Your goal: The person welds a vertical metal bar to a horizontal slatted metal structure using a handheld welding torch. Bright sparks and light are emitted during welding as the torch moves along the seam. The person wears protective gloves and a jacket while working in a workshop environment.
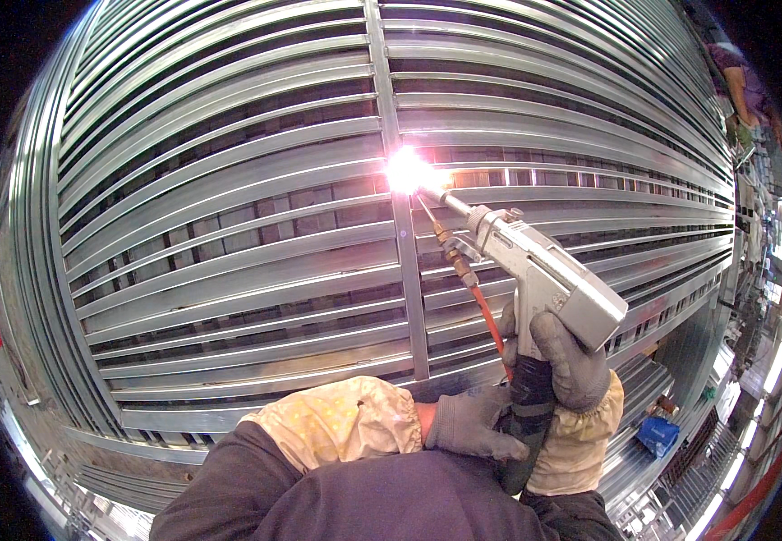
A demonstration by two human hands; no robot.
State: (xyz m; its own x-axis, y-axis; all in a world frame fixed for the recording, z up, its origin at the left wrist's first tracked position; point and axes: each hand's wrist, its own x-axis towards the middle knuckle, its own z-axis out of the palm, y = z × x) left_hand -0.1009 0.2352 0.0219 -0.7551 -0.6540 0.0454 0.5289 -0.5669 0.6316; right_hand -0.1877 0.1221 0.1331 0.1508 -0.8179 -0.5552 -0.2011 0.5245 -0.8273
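A silver handheld welding gun (535, 257) points up and left over a steel slatted frame (256, 293). Its nozzle ends at a bright white-pink welding glare (409, 169) on the central upright bar (406, 261); the glare hides the contact point. My right hand (576, 365), in a grey glove, is wrapped round the gun's grip. Just below, my left hand (474, 427), also gloved, closes on the black sleeve (533, 392) at the gun's lower end. A red wire-feed tube (488, 320) with brass fittings runs along the gun toward the glare.
Another person (741, 86) is at the far right, beyond the frame's edge. A blue object (658, 435) lies at the lower right near more stacked metal bars (634, 397). Parallel long bars (35, 270) line the left side. Gaps between slats show more metal beneath.
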